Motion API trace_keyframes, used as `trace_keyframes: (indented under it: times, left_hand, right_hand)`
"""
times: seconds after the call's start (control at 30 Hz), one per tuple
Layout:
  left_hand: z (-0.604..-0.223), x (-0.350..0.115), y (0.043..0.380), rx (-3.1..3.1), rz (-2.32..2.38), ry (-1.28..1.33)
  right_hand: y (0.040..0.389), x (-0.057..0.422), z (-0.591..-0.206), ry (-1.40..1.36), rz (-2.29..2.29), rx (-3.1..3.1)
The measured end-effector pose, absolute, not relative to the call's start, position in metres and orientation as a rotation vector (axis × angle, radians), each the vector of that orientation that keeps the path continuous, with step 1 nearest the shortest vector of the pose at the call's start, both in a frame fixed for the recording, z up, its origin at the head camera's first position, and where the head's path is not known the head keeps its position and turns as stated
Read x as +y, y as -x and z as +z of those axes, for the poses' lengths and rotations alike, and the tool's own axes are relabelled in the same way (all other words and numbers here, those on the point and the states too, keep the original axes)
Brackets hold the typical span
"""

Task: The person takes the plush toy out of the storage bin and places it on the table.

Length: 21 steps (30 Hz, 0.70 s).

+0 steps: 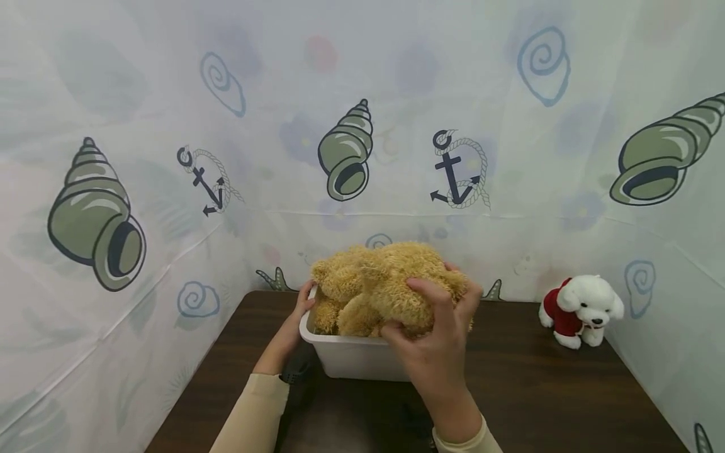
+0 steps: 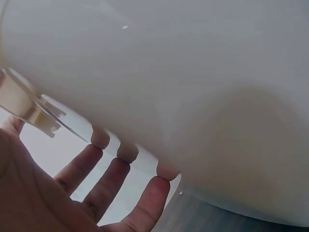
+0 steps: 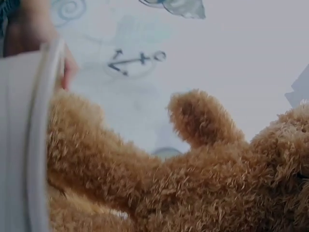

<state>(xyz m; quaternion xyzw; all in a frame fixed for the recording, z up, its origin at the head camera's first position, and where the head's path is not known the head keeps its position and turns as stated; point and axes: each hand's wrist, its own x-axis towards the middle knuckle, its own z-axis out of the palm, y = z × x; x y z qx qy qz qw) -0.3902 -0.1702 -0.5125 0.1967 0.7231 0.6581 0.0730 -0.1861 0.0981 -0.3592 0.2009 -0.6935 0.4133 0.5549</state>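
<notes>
A tan, curly-furred plush toy (image 1: pixel 342 274) lies in a white plastic bin (image 1: pixel 362 363) and bulges above its rim. My right hand (image 1: pixel 433 340) grips the toy's right part, thumb in front and fingers over the fur. At the bin's left end my left hand (image 1: pixel 300 308) holds the rim. The left wrist view has its fingertips (image 2: pixel 154 191) against the bin's glossy outer wall (image 2: pixel 145 72). Fur of the plush toy (image 3: pixel 145 179), with one stubby limb sticking up, fills the lower right wrist view; the right hand is out of that view.
A white plush dog (image 1: pixel 586 308) in a red garment stands at the right on the dark wooden table (image 1: pixel 532 390). Pale cloth (image 1: pixel 396 75) printed with shells and anchors surrounds the table at the back and sides.
</notes>
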Motion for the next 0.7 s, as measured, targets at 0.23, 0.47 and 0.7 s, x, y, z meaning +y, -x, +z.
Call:
trace_keyframes:
  times: [0.23, 0.47, 0.7]
  left_hand:
    - [-0.513, -0.171, 0.389, 2.178, 1.975, -0.559]
    - [-0.515, -0.172, 0.390, 2.181, 1.976, -0.553]
    - [-0.514, -0.171, 0.391, 2.212, 1.947, -0.549]
  right_hand:
    - [0.160, 0.125, -0.331, -0.408, 1.143, -1.509]
    - [0.148, 0.155, -0.322, -0.390, 1.105, -1.476]
    - [0.153, 0.184, -0.320, -0.395, 1.034, -1.435]
